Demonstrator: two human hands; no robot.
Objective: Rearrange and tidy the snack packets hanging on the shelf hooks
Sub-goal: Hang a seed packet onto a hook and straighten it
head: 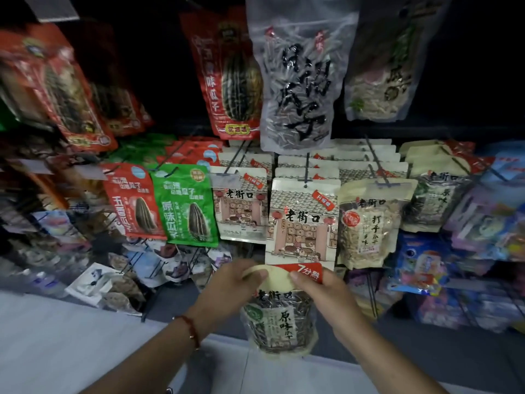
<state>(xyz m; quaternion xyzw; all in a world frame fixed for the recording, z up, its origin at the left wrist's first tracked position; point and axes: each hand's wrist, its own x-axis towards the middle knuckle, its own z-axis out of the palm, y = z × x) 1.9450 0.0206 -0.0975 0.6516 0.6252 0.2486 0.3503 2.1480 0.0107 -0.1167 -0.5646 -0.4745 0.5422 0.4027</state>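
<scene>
I'm pinching the seed packet's (279, 317) top flap with my left hand (227, 285) and right hand (321, 294), below the hooked row, and if I miss the hook (306, 169) it could crumple or drop.

a shop: rows of snack packets (302, 223) hang on wire shelf hooks (306, 169), many alike.

- cream seed packet (279, 314) with red corner, black lettering
- green packet (186, 204), striped seed picture
- red packet (133, 201) beside it
- clear bag (298, 78), bold black script
- red bead bracelet (191, 329)
</scene>
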